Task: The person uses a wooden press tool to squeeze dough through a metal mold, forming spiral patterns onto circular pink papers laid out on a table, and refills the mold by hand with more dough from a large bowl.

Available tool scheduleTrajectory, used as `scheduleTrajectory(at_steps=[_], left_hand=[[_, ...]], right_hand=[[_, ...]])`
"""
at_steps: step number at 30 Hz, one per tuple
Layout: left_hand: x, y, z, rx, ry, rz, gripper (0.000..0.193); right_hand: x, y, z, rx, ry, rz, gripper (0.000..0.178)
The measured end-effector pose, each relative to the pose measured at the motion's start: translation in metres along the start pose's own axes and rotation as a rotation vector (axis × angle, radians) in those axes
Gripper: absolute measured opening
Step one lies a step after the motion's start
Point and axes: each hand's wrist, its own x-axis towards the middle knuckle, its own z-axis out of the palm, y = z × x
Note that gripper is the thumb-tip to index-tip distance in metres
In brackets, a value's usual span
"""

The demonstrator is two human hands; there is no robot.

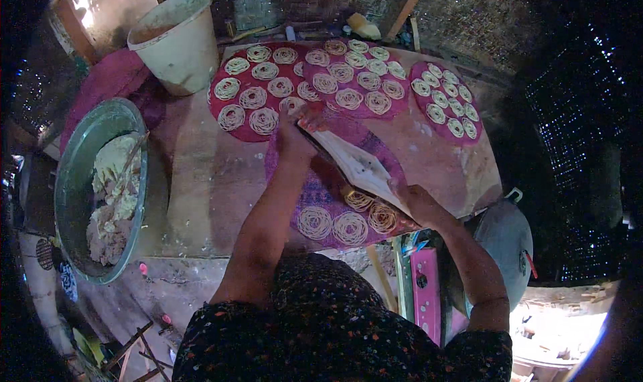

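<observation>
Slanting across the work surface is a long, pale, two-ended hand press (358,166). My left hand (299,133) is closed round its far left end, and my right hand (423,206) grips its near right end. Below it lies a round purple mat (315,193) bearing several coils of thin dough strands, among them a pale coil (349,228) at the near edge. A yellower coil (382,218) sits close to my right hand. The press and my forearms cover part of this mat. I cannot make out whether dough is coming from the press.
Beyond are a red mat (254,129), a pink mat (345,81) and a small mat (447,105), all holding dough coils. At left stand a green basin (67,201) of dough and a white bucket (177,40). A big metal pot (506,248) and pink stove (426,288) are at right.
</observation>
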Motion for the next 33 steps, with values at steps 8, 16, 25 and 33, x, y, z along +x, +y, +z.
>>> scheduleTrajectory(at_steps=[8,16,25,33], left_hand=[[-0.006,0.033,0.03,0.036,-0.168,0.063,0.04],[-0.006,0.058,0.017,0.149,0.076,0.23,0.048],[-0.033,0.055,0.019,0.032,-0.081,0.199,0.048],[-0.029,0.073,0.039,0.041,-0.034,0.221,0.042]], right_hand=[[0.001,-0.061,-0.02,0.483,-0.176,0.294,0.061],[0.032,-0.052,-0.001,-0.304,0.043,-0.286,0.043],[0.016,-0.058,-0.013,-0.329,-0.042,-0.199,0.045],[0.036,-0.056,0.006,-0.621,0.203,-0.457,0.069]])
